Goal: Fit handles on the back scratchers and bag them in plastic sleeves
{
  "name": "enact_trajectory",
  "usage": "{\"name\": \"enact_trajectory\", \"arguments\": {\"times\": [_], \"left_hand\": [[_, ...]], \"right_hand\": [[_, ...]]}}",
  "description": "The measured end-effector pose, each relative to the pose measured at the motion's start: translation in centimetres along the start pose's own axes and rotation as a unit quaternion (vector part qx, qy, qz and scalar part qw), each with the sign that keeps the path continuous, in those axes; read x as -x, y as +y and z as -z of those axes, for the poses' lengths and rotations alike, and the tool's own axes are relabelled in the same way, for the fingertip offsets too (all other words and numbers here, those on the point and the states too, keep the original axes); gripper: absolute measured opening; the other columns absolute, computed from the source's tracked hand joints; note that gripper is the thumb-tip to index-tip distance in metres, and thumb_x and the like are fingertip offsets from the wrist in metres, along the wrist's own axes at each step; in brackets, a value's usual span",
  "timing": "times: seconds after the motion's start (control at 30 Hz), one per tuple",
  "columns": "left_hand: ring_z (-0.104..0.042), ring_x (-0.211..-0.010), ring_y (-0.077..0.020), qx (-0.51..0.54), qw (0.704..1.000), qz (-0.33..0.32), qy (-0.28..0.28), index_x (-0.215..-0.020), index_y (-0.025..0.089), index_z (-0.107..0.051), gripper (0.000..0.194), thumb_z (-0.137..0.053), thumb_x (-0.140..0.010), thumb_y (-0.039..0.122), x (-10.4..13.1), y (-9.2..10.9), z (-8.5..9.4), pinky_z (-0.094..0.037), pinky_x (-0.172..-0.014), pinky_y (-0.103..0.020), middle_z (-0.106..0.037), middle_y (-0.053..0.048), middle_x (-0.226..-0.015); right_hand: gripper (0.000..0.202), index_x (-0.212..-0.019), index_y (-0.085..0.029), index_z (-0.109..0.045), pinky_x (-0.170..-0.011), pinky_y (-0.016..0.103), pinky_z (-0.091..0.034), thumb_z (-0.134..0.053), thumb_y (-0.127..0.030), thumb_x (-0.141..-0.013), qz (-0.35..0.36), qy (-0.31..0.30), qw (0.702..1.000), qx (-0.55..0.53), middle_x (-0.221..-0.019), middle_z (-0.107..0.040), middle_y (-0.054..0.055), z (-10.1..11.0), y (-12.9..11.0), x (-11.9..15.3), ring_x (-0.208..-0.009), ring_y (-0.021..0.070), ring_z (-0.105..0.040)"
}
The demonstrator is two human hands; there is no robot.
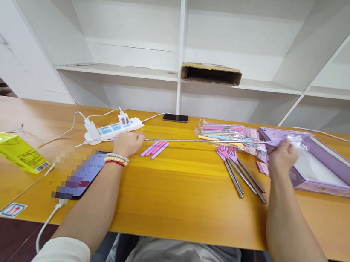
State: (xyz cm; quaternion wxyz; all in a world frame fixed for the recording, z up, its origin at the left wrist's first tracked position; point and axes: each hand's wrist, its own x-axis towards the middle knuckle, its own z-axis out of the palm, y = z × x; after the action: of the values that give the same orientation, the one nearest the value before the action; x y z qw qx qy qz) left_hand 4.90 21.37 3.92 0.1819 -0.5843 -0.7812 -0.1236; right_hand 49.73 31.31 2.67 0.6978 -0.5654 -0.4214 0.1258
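The grip of your left hand (129, 143) is closed on one end portion of a thin metal rod (193, 140); the grip of your right hand (283, 154) is clamped at the rod's opposite end, where a pale purple part (273, 142) shows. The rod spans between both hands, nearly level, above the worktop (190, 210).

Near the front edge, at your left, a sticker with red arrows (13, 210) marks the worktop. Beyond it lies a phone with a lit screen (90, 171), partly behind your left forearm, with a white cable at its near end. A bright yellow carton (17, 152) lies farther left.

Between your hands, nearer the right, several metal-shafted tools (245, 174) rest with their pink, fingered heads pointing away from you. Pink and purple tubes (155, 149) lie side by side, just beside your left hand.

Beyond your left hand is a white power strip (113, 130) with plugs inserted. Clear plastic packages (226, 131) lie behind the rod; a purple open box (334, 169) stands beside your right hand. A black phone (176, 117) lies at the far edge. On the shelf (264, 86) behind is an open cardboard box (211, 74).
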Motion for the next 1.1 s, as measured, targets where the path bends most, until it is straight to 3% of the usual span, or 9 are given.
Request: {"name": "enact_trajectory", "arguments": {"times": [0.1, 0.2, 0.37, 0.47, 0.6, 0.77, 0.9, 0.97, 1.1], "left_hand": [[-0.062, -0.068, -0.027, 0.004, 0.996, -0.068, -0.058, -0.07, 0.014, -0.069, 0.056, -0.023, -0.087, 0.042, 0.6, 3.4, 0.4, -0.038, -0.061, -0.034, -0.067, -0.015, -0.07], [-0.063, -0.069, -0.0278, 0.005, 0.997, -0.056, -0.054, -0.072, 0.012, -0.07, 0.062, -0.018, -0.089, 0.041, 1.9, 6.6, 1.0, -0.041, -0.063, -0.036, -0.066, -0.017, -0.071], [-0.063, -0.073, -0.025, 0.028, 0.996, -0.067, -0.05, -0.074, 0.013, -0.069, 0.061, -0.016, -0.09, 0.039, 4.3, 10.9, 1.6, -0.042, -0.063, -0.034, -0.066, -0.013, -0.072], [-0.062, -0.068, -0.0223, 0.047, 0.994, -0.059, -0.081, -0.077, 0.012, -0.068, 0.065, -0.011, -0.091, 0.04, 5.0, 12.0, 1.7, -0.042, -0.062, -0.032, -0.065, -0.013, -0.071], [-0.061, -0.069, -0.0214, 0.091, 0.987, -0.093, -0.097, -0.079, 0.014, -0.066, 0.065, -0.011, -0.091, 0.047, 5.0, 11.9, 2.0, -0.04, -0.062, -0.031, -0.065, -0.012, -0.073], [-0.06, -0.071, -0.0198, 0.157, 0.968, -0.179, -0.075, -0.101, 0.018, -0.056, 0.042, -0.033, -0.087, 0.05, 4.7, 11.1, 2.4, -0.037, -0.059, -0.028, -0.066, -0.006, -0.08], [-0.06, -0.076, -0.0189, 0.163, 0.947, -0.258, -0.097, -0.096, 0.02, -0.055, 0.032, -0.035, -0.089, 0.043, 4.8, 10.6, 2.0, -0.036, -0.062, -0.027, -0.066, -0.005, -0.086], [-0.06, -0.076, -0.0185, 0.169, 0.939, -0.279, -0.112, -0.094, 0.02, -0.055, 0.034, -0.03, -0.091, 0.043, 5.1, 10.7, 1.7, -0.036, -0.062, -0.027, -0.066, -0.004, -0.086], [-0.06, -0.07, -0.0182, 0.16, 0.93, -0.305, -0.13, -0.096, 0.019, -0.053, 0.04, -0.023, -0.092, 0.044, 5.8, 11.5, 1.3, -0.034, -0.059, -0.027, -0.065, -0.004, -0.079]], "right_hand": [[0.048, -0.045, -0.019, -0.045, -0.046, 0.027, -0.034, -0.038, -0.041, -0.087, 0.047, -0.163, 0.983, 0.067, -0.04, -0.046, 0.001, -2.1, -1.4, 3.4, -0.039, 0.0112, -0.042], [0.055, -0.043, -0.019, -0.048, -0.054, 0.027, -0.038, -0.033, -0.045, -0.089, 0.069, -0.277, 0.954, 0.093, -0.038, -0.049, 0.002, -4.0, -2.8, 6.9, -0.041, 0.0126, -0.047], [0.051, -0.048, -0.019, -0.051, -0.059, 0.025, -0.039, -0.034, -0.045, -0.088, 0.107, -0.478, 0.865, 0.109, -0.045, -0.057, 0.003, -5.8, -4.8, 12.5, -0.049, 0.014, -0.054], [0.043, -0.059, -0.018, -0.054, -0.061, 0.024, -0.038, -0.034, -0.042, -0.089, 0.124, -0.493, 0.857, 0.081, -0.053, -0.061, 0.002, -6.2, -5.6, 14.7, -0.054, 0.0135, -0.056], [0.04, -0.066, -0.018, -0.053, -0.059, 0.023, -0.039, -0.035, -0.045, -0.088, 0.115, -0.481, 0.867, 0.051, -0.055, -0.061, 0.001, -6.4, -5.3, 15.1, -0.054, 0.013, -0.056], [0.043, -0.065, -0.018, -0.05, -0.041, 0.022, -0.034, -0.04, -0.055, -0.082, -0.022, -0.41, 0.911, -0.027, -0.051, -0.057, 0.0, -6.5, -3.8, 12.8, -0.038, 0.0104, -0.046], [0.04, -0.065, -0.018, -0.048, -0.035, 0.022, -0.03, -0.046, -0.057, -0.078, -0.124, -0.32, 0.934, -0.096, -0.044, -0.051, -0.003, -6.3, -2.6, 10.3, -0.033, 0.0096, -0.042], [0.039, -0.068, -0.018, -0.049, -0.035, 0.021, -0.03, -0.051, -0.057, -0.075, -0.133, -0.331, 0.925, -0.131, -0.048, -0.055, -0.002, -6.2, -2.3, 9.8, -0.033, 0.0086, -0.042], [0.042, -0.077, -0.017, -0.052, -0.035, 0.02, -0.029, -0.055, -0.058, -0.071, -0.141, -0.431, 0.876, -0.161, -0.056, -0.061, 0.001, -6.3, -2.7, 10.9, -0.035, 0.0082, -0.045]]}}
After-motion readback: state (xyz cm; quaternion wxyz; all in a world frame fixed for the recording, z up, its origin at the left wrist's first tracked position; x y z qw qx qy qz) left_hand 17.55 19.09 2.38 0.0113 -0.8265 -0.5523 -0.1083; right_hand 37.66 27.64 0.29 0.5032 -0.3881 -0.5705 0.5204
